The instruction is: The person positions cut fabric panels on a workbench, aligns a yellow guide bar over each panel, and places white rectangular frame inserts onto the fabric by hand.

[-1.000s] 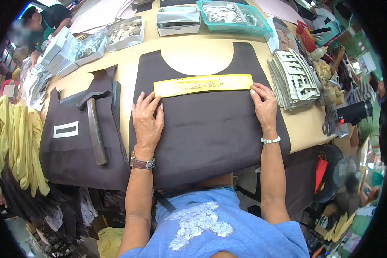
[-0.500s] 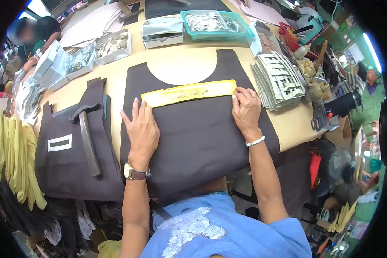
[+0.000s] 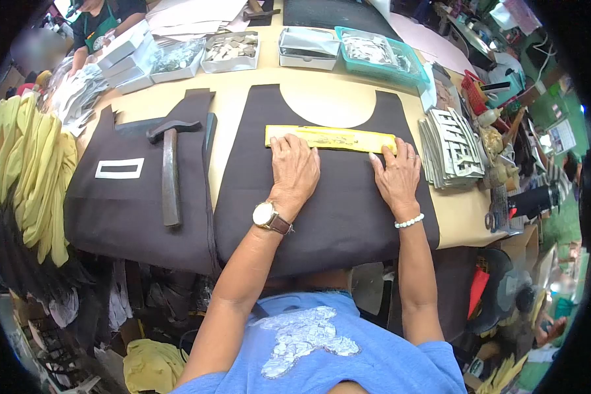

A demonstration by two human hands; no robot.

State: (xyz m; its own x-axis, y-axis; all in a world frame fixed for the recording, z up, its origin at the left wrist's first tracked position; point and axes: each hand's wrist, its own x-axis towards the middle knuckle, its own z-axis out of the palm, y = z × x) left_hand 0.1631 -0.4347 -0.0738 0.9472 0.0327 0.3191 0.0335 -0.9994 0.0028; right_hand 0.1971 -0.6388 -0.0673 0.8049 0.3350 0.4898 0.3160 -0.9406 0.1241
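Pale worktable [image 3: 318, 102] before you, dark cloth [image 3: 341, 203] spread on it.
Yellow strip [image 3: 341, 137] crosses the cloth's far half; your left hand [image 3: 296, 167] and right hand [image 3: 399, 178], apart and unclenched, rest fingers near its left and right ends.

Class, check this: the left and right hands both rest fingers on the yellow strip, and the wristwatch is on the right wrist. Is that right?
Not quite: the head view shows the wristwatch on the left wrist, not the right. The left hand and right hand do both rest fingers on the yellow strip.
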